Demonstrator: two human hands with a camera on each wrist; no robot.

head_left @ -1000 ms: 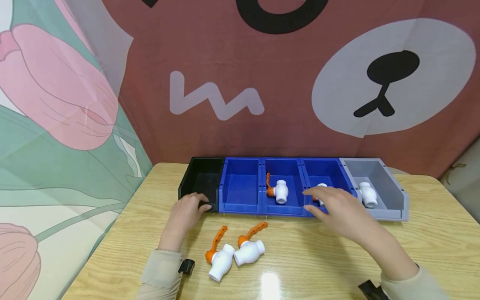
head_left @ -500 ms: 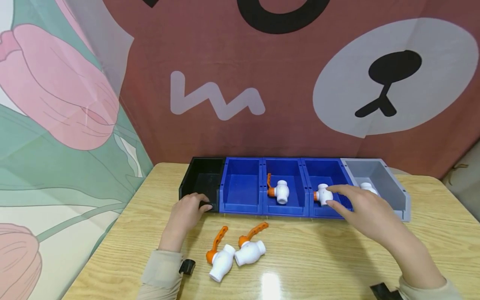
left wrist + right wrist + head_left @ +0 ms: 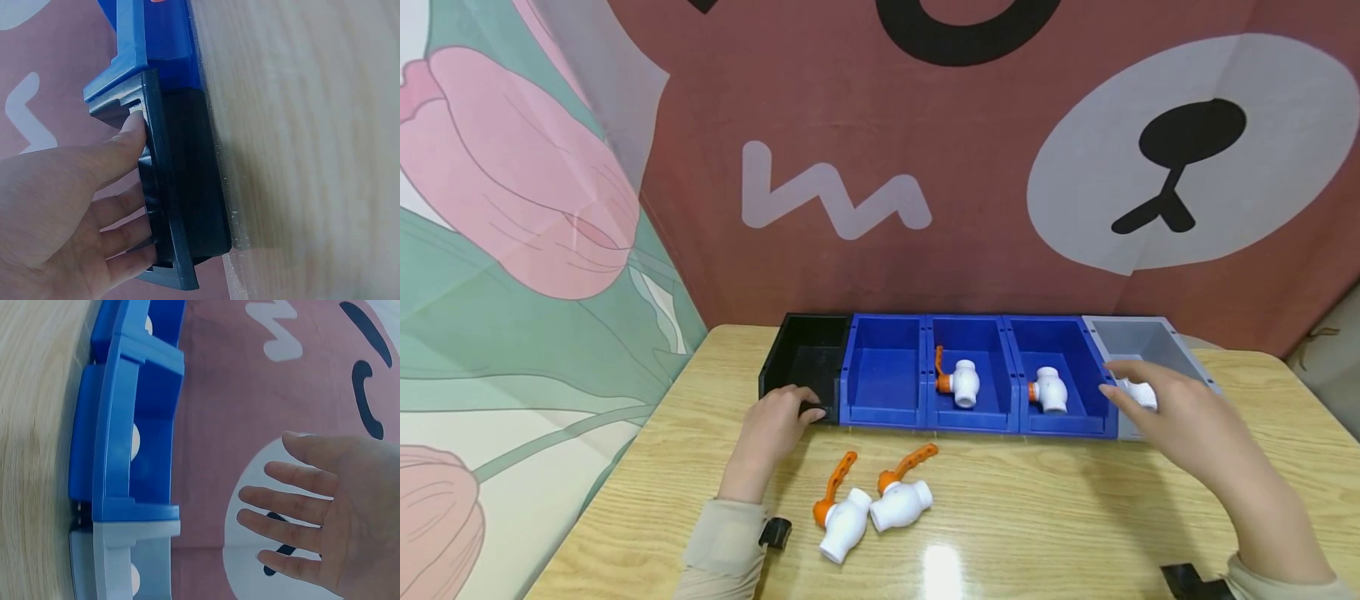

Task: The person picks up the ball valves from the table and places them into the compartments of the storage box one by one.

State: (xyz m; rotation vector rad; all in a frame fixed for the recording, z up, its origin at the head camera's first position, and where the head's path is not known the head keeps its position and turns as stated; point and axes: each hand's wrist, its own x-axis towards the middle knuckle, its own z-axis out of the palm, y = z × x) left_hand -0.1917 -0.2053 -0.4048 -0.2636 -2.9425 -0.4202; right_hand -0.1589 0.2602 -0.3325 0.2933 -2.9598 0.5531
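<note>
My right hand (image 3: 1187,421) has just slid over to the right. Half a second ago its fingertips were by the ball valve in the right blue bin (image 3: 1063,342); now they are in front of the grey bin (image 3: 1138,340). That lets me see the blue bin's valve (image 3: 1051,390) all by itself, lying near the front with a bit of orange on its left side. I think it also means this hand is done there and is now closest to the grey bin's valve (image 3: 1140,394), which I see only in part past the hand.

The right hand is wide, with its fingers apart, and it holds nothing. My left hand (image 3: 772,423) has not moved: its thumb and fingers hold the front edge of the black bin (image 3: 808,367).

One more valve (image 3: 965,384) lies in the middle blue bin (image 3: 973,337). Two valves with orange handles (image 3: 846,525) lie side by side on the table (image 3: 1015,517), and I can see that no hand is touching them
</note>
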